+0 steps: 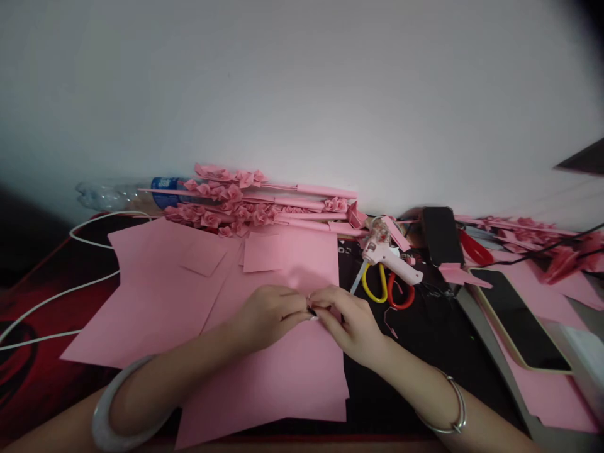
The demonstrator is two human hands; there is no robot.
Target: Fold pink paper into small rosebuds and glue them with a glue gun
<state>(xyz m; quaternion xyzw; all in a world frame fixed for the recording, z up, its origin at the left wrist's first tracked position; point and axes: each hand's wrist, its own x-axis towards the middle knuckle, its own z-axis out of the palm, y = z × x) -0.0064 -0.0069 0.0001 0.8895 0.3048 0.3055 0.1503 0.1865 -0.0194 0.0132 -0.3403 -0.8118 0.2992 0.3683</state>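
My left hand (267, 316) and my right hand (353, 324) meet fingertip to fingertip over large pink paper sheets (283, 384). Both are closed in a pinch around something tiny. A small dark spot shows between the fingertips, but the fingers hide most of whatever is there. Just beyond the hands lie small pink paper squares (263, 253), on top of the larger sheets. To the right of my right hand are a glue gun (389, 257) and scissors with one yellow and one red handle loop (400, 292).
Several folded pink paper flower stems (255, 211) lie along the wall beside a plastic bottle (120, 195). A phone (523, 321) rests at the right on more pink paper, near a black box-like object (441, 236). A white cable (56, 286) curls at the left.
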